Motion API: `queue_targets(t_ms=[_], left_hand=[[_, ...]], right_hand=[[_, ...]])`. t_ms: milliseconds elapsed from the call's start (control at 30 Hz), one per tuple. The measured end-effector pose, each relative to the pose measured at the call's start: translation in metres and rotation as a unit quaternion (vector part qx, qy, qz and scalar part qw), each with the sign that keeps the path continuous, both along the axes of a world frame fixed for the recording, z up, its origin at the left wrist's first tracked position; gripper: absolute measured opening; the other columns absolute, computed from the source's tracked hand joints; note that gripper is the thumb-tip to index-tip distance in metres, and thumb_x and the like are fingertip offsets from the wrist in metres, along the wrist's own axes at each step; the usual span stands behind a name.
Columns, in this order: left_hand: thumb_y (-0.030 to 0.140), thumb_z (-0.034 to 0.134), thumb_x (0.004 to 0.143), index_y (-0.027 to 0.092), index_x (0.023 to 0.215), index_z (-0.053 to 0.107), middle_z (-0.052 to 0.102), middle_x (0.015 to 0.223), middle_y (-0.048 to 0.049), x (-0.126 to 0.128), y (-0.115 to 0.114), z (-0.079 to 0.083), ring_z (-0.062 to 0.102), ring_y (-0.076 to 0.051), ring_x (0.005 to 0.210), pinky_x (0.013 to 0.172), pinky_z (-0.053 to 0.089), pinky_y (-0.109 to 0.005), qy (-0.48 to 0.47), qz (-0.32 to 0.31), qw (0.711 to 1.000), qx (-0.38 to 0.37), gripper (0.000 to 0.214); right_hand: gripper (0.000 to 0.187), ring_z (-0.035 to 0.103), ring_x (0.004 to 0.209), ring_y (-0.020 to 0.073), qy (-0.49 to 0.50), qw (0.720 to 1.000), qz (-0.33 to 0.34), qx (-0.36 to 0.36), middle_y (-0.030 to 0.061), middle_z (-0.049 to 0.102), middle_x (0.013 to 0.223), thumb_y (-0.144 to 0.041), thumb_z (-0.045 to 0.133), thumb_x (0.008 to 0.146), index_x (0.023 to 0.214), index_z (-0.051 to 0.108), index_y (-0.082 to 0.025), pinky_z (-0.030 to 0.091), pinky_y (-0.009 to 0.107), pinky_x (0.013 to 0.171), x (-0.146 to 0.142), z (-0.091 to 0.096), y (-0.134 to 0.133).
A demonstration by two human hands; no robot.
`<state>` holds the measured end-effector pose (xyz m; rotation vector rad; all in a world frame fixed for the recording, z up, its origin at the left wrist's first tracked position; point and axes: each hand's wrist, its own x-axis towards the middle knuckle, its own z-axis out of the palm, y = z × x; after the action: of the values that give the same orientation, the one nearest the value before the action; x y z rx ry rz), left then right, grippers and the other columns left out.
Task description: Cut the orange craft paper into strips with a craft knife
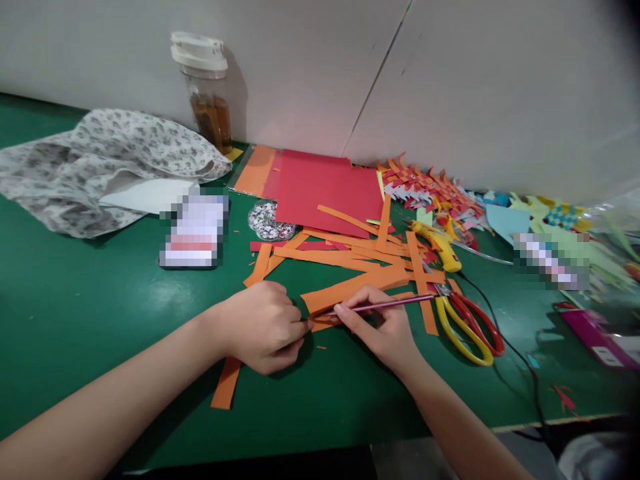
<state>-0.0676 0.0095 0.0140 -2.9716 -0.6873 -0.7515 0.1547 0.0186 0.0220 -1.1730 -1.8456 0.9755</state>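
My right hand is closed in a writing grip around a slim dark-pink pencil. The pencil's left tip meets the near end of a folded orange paper strip. At that same end, the curled fingers of my left hand pinch the paper's edge; its thumb is mostly hidden. Another orange strip sticks out from under my left wrist. Several loose orange strips lie crossed just beyond both hands. Scissors with yellow and red handles rest right of my right hand.
Behind the strips lie red paper sheets and a round case of googly eyes. A phone, cloth and lidded bottle stand left. A yellow glue gun with a black cord and woven paper pieces are right.
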Motion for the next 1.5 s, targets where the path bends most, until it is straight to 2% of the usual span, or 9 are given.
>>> queue_targets(t_ms=[233,467,1067,1267,1500], left_hand=[[0.019,0.043,0.083,0.015,0.075,0.069,0.058,0.050,-0.0012,0.0007,0.0007,-0.0009,0.052,-0.015,0.041,0.043,0.035,-0.032,-0.003,-0.004,1.000,-0.001,0.028],[0.018,0.043,0.083,0.014,0.076,0.068,0.058,0.050,-0.0014,0.0006,0.0001,0.0003,0.053,-0.016,0.041,0.043,0.036,-0.031,-0.007,-0.008,1.000,0.001,0.027],[0.019,0.042,0.084,0.014,0.081,0.070,0.058,0.051,-0.0013,-0.0002,0.0001,-0.0005,0.052,-0.016,0.042,0.042,0.038,-0.033,-0.001,-0.007,1.000,-0.002,0.028],[0.019,0.044,0.083,0.014,0.077,0.068,0.059,0.051,-0.0011,0.0005,0.0003,0.0002,0.054,-0.016,0.041,0.043,0.036,-0.031,-0.008,-0.008,1.000,-0.001,0.025],[0.019,0.044,0.083,0.014,0.078,0.068,0.059,0.051,-0.0014,0.0012,-0.0001,0.0003,0.054,-0.016,0.042,0.044,0.036,-0.031,-0.007,-0.007,1.000,-0.003,0.025]], right_hand=[[0.022,0.052,0.050,0.0117,-0.012,1.000,0.001,-0.007,-0.0020,0.057,0.057,-0.032,0.067,0.082,0.065,0.057,-0.021,0.042,0.024,0.047,-0.0016,-0.0001,0.0012],[0.021,0.060,0.053,0.0137,0.024,0.999,-0.012,-0.022,-0.0004,0.063,0.061,-0.032,0.067,0.082,0.068,0.056,-0.022,0.046,0.024,0.048,-0.0019,-0.0022,-0.0003],[0.021,0.056,0.053,0.0140,0.011,0.999,-0.021,0.042,-0.0004,0.060,0.059,-0.031,0.066,0.083,0.067,0.056,-0.022,0.044,0.026,0.048,0.0019,-0.0022,-0.0011],[0.018,0.057,0.054,0.0142,-0.008,1.000,0.012,0.027,0.0001,0.062,0.061,-0.032,0.066,0.083,0.069,0.059,-0.022,0.046,0.027,0.050,0.0013,-0.0025,-0.0005],[0.019,0.053,0.052,0.0132,-0.009,1.000,0.004,0.018,-0.0005,0.060,0.060,-0.029,0.065,0.083,0.067,0.056,-0.022,0.042,0.026,0.047,-0.0006,-0.0019,-0.0005]])
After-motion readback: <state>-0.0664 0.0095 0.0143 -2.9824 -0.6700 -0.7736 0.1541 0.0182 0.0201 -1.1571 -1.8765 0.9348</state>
